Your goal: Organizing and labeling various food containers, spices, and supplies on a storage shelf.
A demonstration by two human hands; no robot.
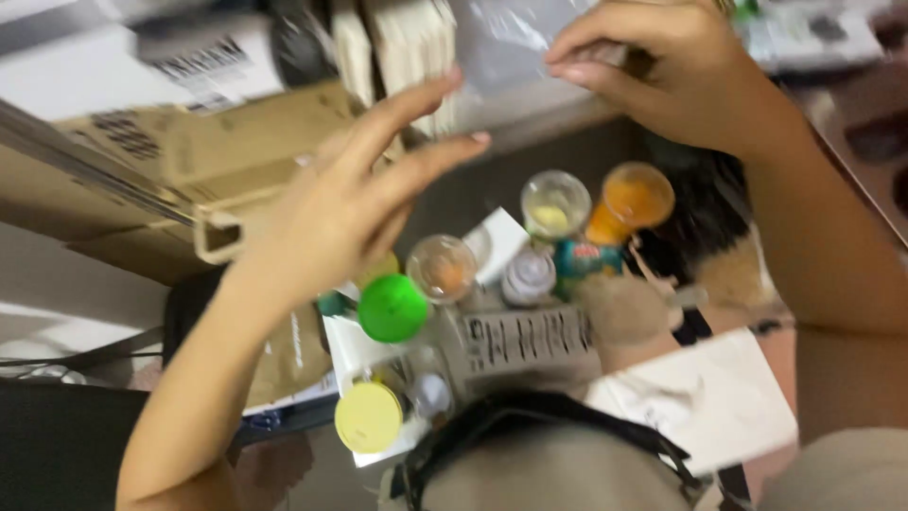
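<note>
1. Your right hand (662,80) is raised at the top, fingers curled and pinched on the edge of a clear plastic bag (506,47); what the bag holds is too blurred to tell.
2. Your left hand (350,203) is open, fingers spread and stretched up toward that bag, its fingertips just short of the bag's lower edge and holding nothing.
3. Below and between your hands stands a cluster of containers. A clear jar (554,203) shows something pale yellow inside, and an orange-filled jar (632,199) stands just beside it, under your right wrist.
4. Under your left hand's fingers, a small clear jar (442,268) holds a bit of orange matter.
5. Below your left palm sit a green lid (392,308) and, lower still, a yellow lid (369,416); what is under them is hidden.
6. Behind your left hand lies a brown cardboard box (218,161).
</note>
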